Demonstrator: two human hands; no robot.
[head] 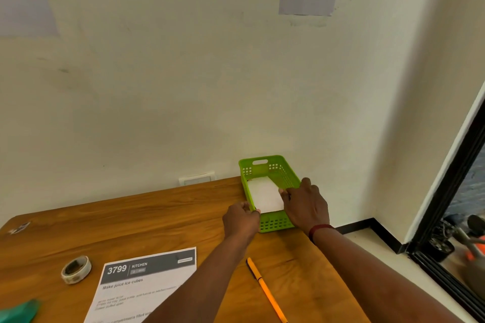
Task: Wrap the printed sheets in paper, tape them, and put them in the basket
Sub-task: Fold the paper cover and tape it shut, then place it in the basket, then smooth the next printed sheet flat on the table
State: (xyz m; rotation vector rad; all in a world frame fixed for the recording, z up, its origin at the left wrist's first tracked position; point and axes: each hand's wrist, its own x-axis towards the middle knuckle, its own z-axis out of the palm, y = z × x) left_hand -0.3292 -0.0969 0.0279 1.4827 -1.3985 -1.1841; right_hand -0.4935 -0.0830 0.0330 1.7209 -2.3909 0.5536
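A green plastic basket (273, 165) stands at the far right corner of the wooden table, against the wall. A white wrapped packet (263, 195) lies inside it. My left hand (240, 219) pinches the packet's near left corner over the basket's left rim. My right hand (305, 202) grips the packet's right edge from over the right rim. A printed sheet (136, 288) headed "3799 KITCHEN" lies flat near the table's front. A roll of tape (76, 269) sits to its left.
A yellow pencil (265, 288) lies on the table (147, 212) to the right of the printed sheet. A teal object (18, 312) pokes in at the lower left. The table ends just right of the basket, beside a dark-framed glass door (454, 183).
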